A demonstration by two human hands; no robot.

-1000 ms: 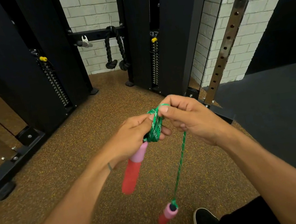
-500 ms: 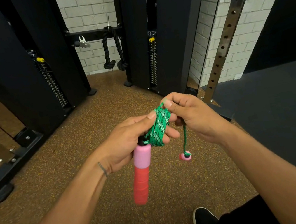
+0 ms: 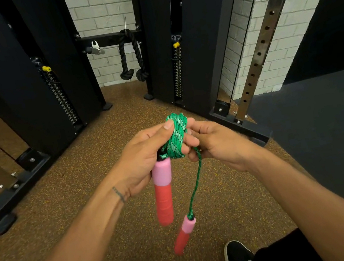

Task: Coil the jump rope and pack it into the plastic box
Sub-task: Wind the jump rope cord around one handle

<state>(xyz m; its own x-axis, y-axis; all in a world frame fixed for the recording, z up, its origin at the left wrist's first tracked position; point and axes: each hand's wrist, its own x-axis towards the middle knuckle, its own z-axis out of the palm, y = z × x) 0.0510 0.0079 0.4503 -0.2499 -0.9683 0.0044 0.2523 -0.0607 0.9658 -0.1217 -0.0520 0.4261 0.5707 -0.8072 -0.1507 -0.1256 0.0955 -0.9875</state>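
To stop loops slipping, pinching the green coil (image 3: pixel 176 137) in the left hand (image 3: pixel 142 157). Gripping the loose rope (image 3: pixel 195 189) in the right hand (image 3: pixel 218 143), ready to wind.

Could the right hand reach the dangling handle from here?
Probably yes: the dangling handle hangs free below the right hand on loose rope, nothing between them. The hand must first release the rope it pinches.
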